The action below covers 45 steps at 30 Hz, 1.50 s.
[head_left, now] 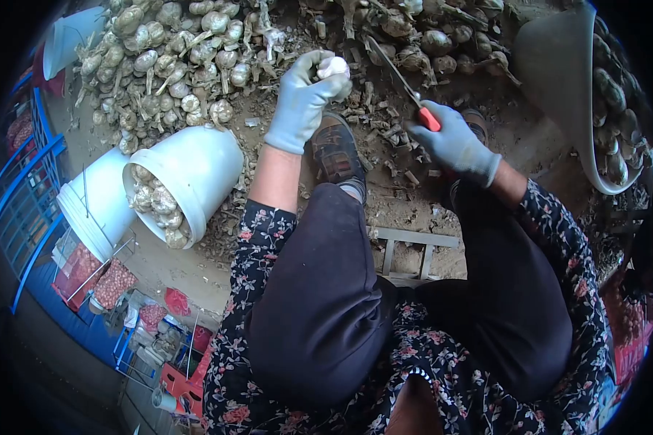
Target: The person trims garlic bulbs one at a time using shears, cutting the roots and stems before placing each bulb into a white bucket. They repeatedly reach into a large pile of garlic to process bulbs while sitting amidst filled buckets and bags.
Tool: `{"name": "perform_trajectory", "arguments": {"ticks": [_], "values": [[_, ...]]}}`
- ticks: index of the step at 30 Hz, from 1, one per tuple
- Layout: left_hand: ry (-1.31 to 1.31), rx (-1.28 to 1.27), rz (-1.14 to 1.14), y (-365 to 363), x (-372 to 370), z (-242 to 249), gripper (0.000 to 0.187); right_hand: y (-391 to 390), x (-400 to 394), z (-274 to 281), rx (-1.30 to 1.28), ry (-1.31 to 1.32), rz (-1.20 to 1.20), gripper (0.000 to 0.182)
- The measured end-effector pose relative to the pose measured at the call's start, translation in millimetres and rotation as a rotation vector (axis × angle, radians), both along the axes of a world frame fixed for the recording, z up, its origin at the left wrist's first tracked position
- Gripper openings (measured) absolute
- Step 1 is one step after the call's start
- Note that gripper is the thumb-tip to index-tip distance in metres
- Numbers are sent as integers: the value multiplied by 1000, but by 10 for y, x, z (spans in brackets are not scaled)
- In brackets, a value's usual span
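My left hand, in a grey glove, is closed around a white garlic bulb held up over the dirt floor. In a grey glove too, my right hand grips the red handle of a knife, whose long blade points up and left toward the garlic bulb. Hand and knife are a little apart from the bulb. A large heap of untrimmed garlic with dry stalks lies just beyond my left hand.
A white bucket with several trimmed bulbs lies tipped at my left, a second white bucket beside it. Another container of garlic stands at the right. Cut stalks and roots litter the ground around my shoes. Blue crates and red mesh sacks sit lower left.
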State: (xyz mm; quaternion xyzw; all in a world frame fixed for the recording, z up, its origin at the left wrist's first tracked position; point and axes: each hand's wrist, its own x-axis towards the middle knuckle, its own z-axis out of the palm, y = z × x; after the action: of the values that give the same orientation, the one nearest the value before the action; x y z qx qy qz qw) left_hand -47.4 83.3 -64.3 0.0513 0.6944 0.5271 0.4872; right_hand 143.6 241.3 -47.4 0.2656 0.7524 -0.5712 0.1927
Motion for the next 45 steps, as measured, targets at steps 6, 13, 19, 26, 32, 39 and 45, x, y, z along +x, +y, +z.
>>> {"name": "perform_trajectory", "arguments": {"ticks": [6, 13, 19, 26, 32, 39, 45], "values": [[-162, 403, 253, -73, 133, -17, 44, -30, 129, 128, 128, -100, 264, 43], [-200, 366, 181, -50, 124, 105, 49, -41, -15, 129, 326, 24, 367, 37], [-58, 202, 202, -18, 186, 84, 48, -40, -126, 253, 565, 15, 465, 38], [416, 52, -76, 24, 311, 233, 48, -63, -86, 230, 617, 91, 384, 42], [608, 70, -172, -54, 265, 157, 44, -99, -136, 216, 530, 41, 480, 41], [241, 46, -196, -132, 287, 199, 37, -88, 5, 52, 421, 167, 425, 33], [156, 65, 221, -725, 122, 597, 36, -102, 167, -43, 329, 102, 354, 24]]}}
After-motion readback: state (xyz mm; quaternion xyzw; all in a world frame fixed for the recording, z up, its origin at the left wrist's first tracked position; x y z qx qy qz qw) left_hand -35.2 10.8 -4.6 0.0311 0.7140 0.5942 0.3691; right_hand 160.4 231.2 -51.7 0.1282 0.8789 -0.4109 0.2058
